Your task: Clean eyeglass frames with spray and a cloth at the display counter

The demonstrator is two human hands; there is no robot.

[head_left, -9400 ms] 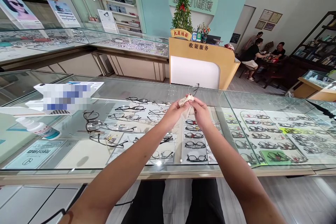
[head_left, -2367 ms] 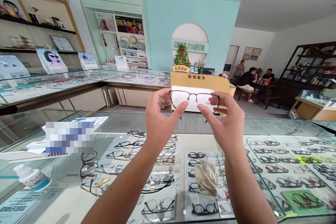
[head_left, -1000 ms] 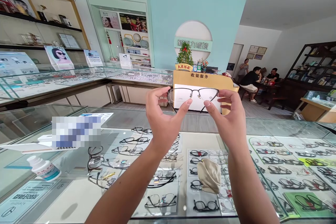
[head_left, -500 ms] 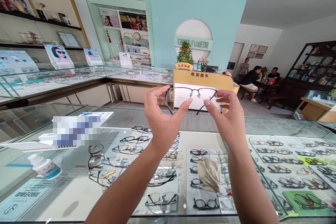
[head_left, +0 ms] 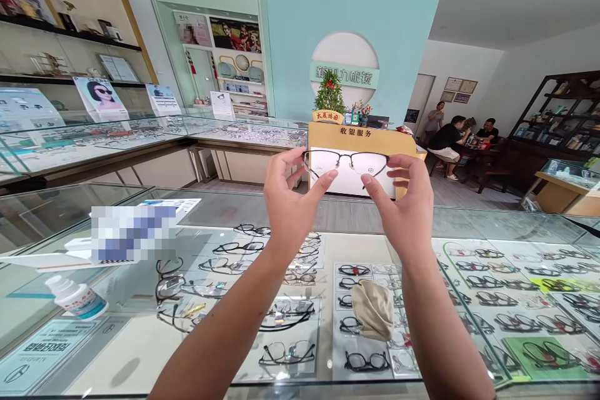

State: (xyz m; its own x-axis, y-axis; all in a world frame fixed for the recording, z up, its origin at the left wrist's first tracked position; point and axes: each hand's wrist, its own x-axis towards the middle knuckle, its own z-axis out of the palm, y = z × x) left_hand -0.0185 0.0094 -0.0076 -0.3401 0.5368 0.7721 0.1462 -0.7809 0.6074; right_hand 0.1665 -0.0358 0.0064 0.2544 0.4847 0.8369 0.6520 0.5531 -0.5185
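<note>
Thin dark-rimmed glasses with clear lenses are held up level above the display counter, in front of the yellow service desk. My left hand grips their left end between thumb and fingers. At the right end, my right hand holds them the same way. The temples point down and are partly hidden behind the lenses and thumbs. Below, a beige cloth lies crumpled over some frames on the glass counter.
The glass counter holds rows of glasses, a white spray bottle and an open white box at the left. Beyond stand the yellow desk and more showcases. Several people are at the far right.
The glasses have tilted, so their temples show less below the lenses. My left hand has shifted slightly right and my right hand slightly up; both keep hold.
</note>
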